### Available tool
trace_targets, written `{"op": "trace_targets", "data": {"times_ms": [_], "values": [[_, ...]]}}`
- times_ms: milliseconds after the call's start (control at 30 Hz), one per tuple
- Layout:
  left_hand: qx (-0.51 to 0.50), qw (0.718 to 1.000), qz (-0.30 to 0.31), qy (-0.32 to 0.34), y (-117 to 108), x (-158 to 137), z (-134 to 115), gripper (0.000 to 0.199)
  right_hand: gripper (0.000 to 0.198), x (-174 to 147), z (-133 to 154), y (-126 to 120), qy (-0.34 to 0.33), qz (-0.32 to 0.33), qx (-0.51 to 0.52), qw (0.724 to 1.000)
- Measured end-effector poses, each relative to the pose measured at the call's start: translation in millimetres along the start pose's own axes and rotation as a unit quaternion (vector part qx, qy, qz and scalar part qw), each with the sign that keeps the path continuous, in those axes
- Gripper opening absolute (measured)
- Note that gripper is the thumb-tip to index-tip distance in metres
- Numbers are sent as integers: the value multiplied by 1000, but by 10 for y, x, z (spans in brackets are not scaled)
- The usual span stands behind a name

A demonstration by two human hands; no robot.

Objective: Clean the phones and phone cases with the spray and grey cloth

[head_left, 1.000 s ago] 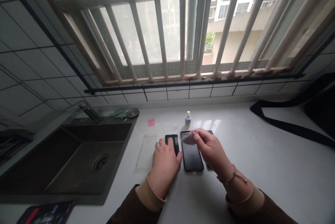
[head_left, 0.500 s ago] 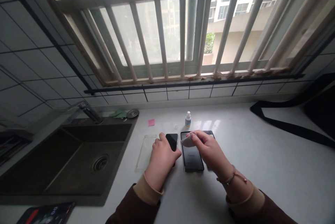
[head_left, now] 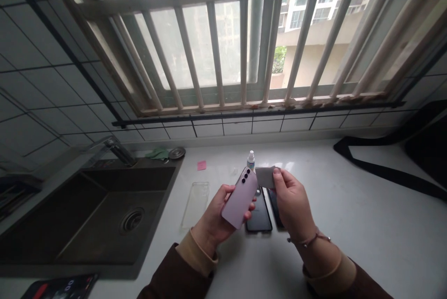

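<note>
My left hand (head_left: 218, 210) is wrapped round a pale pink phone (head_left: 240, 199), raised above the counter with its back and camera lenses facing up. Pinched in my right hand (head_left: 291, 192) is a small grey cloth (head_left: 265, 177), just right of the phone's upper end. Below the two hands lies a black phone case (head_left: 259, 217), partly covered by the pink phone. A second dark phone-like slab (head_left: 275, 210) lies beside it, mostly hidden by my right hand. Behind the phone stands a small white-capped bottle (head_left: 251, 157). A clear phone case (head_left: 194, 203) lies left of my left hand.
On the left a dark sink (head_left: 101, 215) with a faucet (head_left: 120, 151) is set into the white counter (head_left: 370, 229). A pink sticky note (head_left: 201, 165) lies near the wall. A black strap (head_left: 370, 164) trails in from the right. Another phone (head_left: 61, 287) shows at the bottom left.
My left hand has lifted the phone off the counter and turned its pink back up. The right hand has moved slightly right, and the cloth now hangs flatter beside the phone.
</note>
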State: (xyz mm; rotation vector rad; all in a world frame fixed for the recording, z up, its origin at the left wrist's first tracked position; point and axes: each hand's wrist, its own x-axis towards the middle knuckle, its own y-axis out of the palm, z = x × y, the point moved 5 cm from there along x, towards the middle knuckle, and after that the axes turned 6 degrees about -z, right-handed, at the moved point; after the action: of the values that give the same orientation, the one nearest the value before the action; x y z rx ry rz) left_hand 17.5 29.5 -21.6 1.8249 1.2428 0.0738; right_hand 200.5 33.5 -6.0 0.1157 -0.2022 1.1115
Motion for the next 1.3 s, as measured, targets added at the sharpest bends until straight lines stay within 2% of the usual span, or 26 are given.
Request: {"op": "trace_targets", "data": {"times_ms": [100,200,300,400,533,700,767,800,867,933,967,1033,1067,1100,1167,1300], "values": [[-12,999,26,-18,112,-20,130,57,35,-70,192,-71,-129,-28,-120,984],[-22,999,37,-1,169,-10,252,49,29,-190,298,62,-279,46,-159,946],[-71,996,35,36,192,37,310,42,33,-276,264,227,-349,129,-164,914],[-140,988,5,63,166,86,296,38,35,-315,222,321,-351,180,-156,905],[-187,980,-45,48,94,93,246,40,33,-409,280,384,-355,240,-118,896],[-165,983,-81,27,12,82,166,60,32,-611,393,446,-378,314,-69,868],[-147,985,-88,14,0,99,145,62,33,-663,407,438,-373,329,-49,866],[-143,985,-89,20,0,108,122,61,32,-662,406,417,-362,323,-43,873],[-142,985,-89,50,8,113,64,54,29,-577,383,330,-312,264,-46,911],[-132,985,-80,71,29,98,27,51,26,-418,338,174,-235,147,-73,958],[-123,988,-70,66,47,85,32,51,26,-340,319,86,-203,83,-92,971],[-97,994,-42,37,88,54,80,54,28,-219,311,-56,-180,-16,-133,975],[-85,996,-24,18,111,38,120,56,30,-174,313,-88,-187,-37,-152,970],[-75,997,-11,-1,132,25,168,57,31,-137,309,-90,-201,-36,-170,964],[-55,998,3,-24,164,14,258,56,33,-90,270,-30,-232,7,-194,953],[-67,998,0,17,205,43,282,48,35,-116,132,158,-279,119,-199,932]]}}
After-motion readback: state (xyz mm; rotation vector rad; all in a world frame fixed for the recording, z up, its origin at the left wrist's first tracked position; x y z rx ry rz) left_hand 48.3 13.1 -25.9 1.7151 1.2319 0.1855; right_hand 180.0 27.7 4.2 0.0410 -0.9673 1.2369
